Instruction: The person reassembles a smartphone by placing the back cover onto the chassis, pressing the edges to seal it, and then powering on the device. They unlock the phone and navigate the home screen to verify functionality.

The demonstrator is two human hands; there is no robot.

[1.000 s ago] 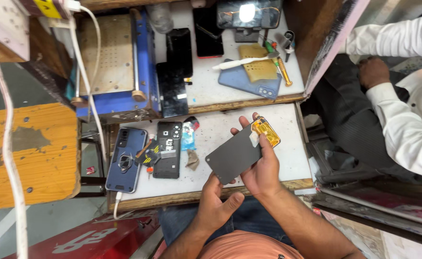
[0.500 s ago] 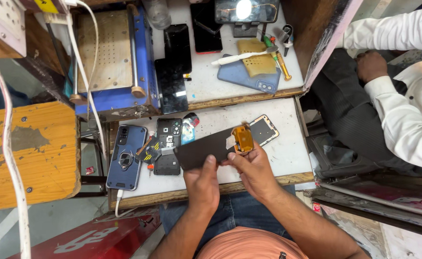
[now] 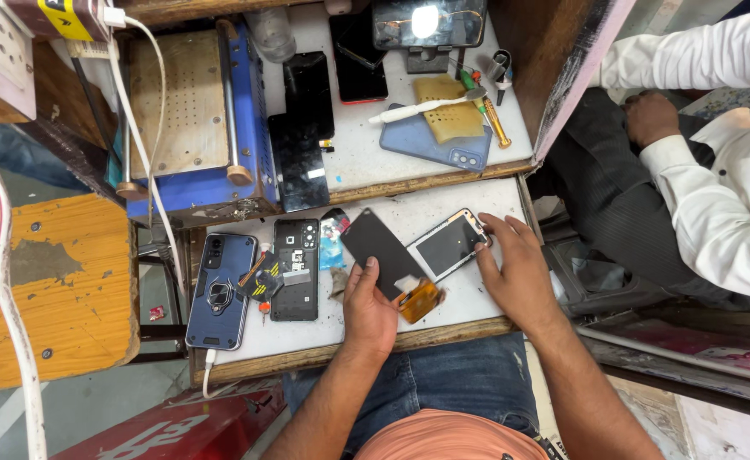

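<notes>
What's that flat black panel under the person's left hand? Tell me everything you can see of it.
The black panel is a thin, dark, matte rectangle, seemingly a phone screen. It lies flat and slanted on the white worktop. An orange-brown ribbon strip hangs at its lower corner. The left hand rests its fingers on the near end. A phone frame lies just beside it, under the right hand.

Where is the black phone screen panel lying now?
In the head view, the black screen panel lies on the lower white shelf near its middle, under the left hand, left of the phone frame that the right hand touches.
</notes>
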